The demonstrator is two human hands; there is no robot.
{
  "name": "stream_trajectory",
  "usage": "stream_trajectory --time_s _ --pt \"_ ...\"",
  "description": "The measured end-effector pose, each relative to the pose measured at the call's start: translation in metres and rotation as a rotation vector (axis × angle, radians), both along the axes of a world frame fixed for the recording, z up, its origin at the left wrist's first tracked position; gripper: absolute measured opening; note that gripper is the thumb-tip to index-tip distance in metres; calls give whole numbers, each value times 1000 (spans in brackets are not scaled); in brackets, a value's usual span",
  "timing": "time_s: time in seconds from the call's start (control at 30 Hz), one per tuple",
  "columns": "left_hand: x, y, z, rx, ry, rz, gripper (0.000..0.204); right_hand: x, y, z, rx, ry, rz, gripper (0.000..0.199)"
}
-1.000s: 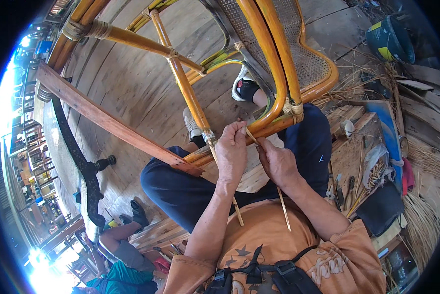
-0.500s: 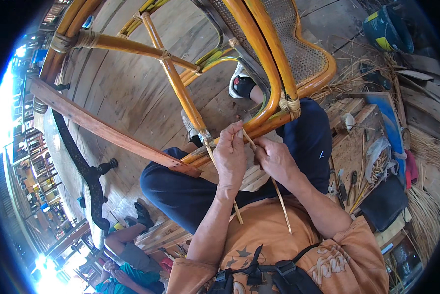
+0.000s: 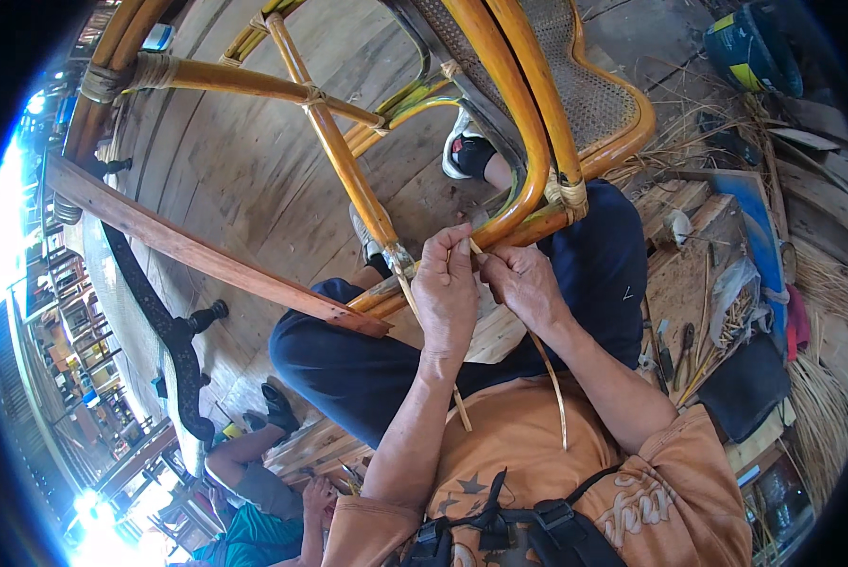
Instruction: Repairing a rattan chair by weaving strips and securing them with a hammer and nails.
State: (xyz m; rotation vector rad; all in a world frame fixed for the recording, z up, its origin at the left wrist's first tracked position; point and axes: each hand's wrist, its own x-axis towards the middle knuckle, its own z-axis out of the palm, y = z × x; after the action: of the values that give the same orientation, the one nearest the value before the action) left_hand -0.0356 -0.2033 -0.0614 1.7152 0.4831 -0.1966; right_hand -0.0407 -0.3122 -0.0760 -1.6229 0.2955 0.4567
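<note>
An orange rattan chair frame (image 3: 348, 180) lies tilted across my lap, its woven cane seat (image 3: 585, 90) at the upper right. My left hand (image 3: 448, 293) and my right hand (image 3: 523, 283) meet at a joint of the frame near my knees. Both pinch a thin pale cane strip (image 3: 552, 383) that wraps the joint and trails down over my orange shirt. A second strip end (image 3: 460, 406) hangs below my left wrist.
A long reddish wooden beam (image 3: 197, 250) crosses the plank floor at left, beside a black carved leg (image 3: 173, 340). Tools and bundles of cane (image 3: 726, 326) lie at right, with a blue board (image 3: 755, 222). Another person (image 3: 273, 491) sits at lower left.
The chair frame has shifted slightly in view and my hands have stayed together at the joint, working the cane strip; the trailing end has swung a little.
</note>
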Motion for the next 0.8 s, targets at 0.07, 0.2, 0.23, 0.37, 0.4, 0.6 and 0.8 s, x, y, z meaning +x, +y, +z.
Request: stream_trajectory --time_s 0.07,0.2,0.23,0.37,0.4,0.6,0.8 --pt "-1 1 0 61 8 -14 13 -1 0 -5 34 32 -7 36" --pt "0 2 -2 31 28 -23 13 0 0 -2 -33 1 23 35" --pt "0 2 -1 54 39 -44 12 0 0 -3 -30 6 10 35" --pt "2 2 3 -13 92 -39 12 0 -2 -2 -61 -22 29 31" --pt "2 3 3 -5 85 -34 13 0 -1 -2 -60 -22 28 31" --pt "-1 -2 2 97 36 -49 14 -3 -2 -7 -48 -42 25 27" --pt "-5 -4 -3 195 12 -47 16 -27 -44 16 -162 -84 -65 22"
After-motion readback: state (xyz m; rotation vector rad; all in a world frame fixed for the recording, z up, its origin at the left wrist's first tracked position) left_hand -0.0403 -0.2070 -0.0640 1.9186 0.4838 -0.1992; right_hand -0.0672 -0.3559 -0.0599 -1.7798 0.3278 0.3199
